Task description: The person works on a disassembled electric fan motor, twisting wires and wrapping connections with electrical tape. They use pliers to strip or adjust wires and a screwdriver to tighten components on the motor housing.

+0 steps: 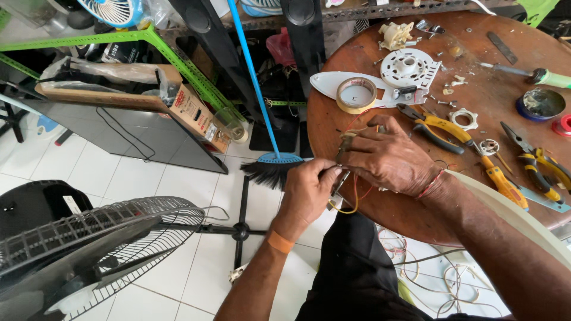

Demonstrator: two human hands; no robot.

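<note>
The wires [355, 193] you are working on are thin red and yellow leads that loop down over the near edge of the round wooden table [476, 101], just in front of your lap. One red lead runs up across the tabletop toward the roll of tape [356, 94]; the yellow lead curves below your hands. Your left hand [308, 191] is curled into a loose fist at the table edge, thumb and fingers pinching the wire ends together with a small dark metal piece whose form you cannot tell. An orange band sits on that wrist. Your right hand [389, 160] lies palm down on the table rim, fingers bent, fingertips pressing the same wire bundle just beside the left hand; the two hands touch. A red cord circles that wrist. Yellow-handled pliers [433, 126] lie just beyond the right hand, and a white round fan part [408, 67] lies farther back. A fan grille [101, 229] stands on the floor to your left.
</note>
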